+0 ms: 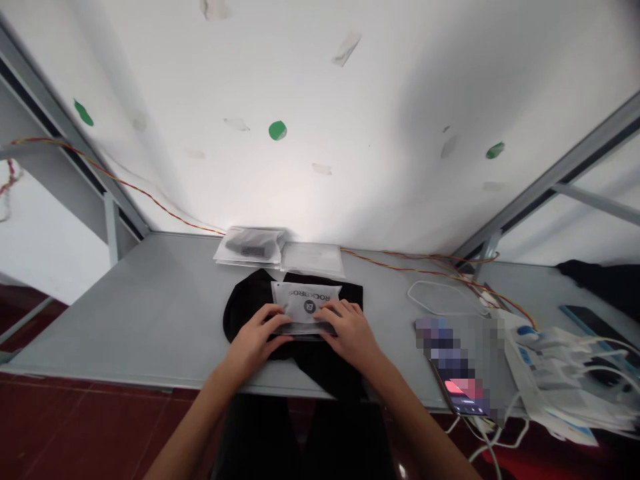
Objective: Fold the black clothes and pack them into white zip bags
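Observation:
A frosted plastic pouch with a printed logo lies on top of a black cloth in the middle of the grey table. My left hand presses the pouch's near left edge, fingers curled onto it. At the near right edge, my right hand grips the same pouch, fingers bent over its rim. The black cloth hangs over the table's front edge between my forearms.
Behind the cloth lie a filled clear bag and a flat empty-looking bag. A phone, white cables and white power strips crowd the right side. Red-yellow wire runs along the wall.

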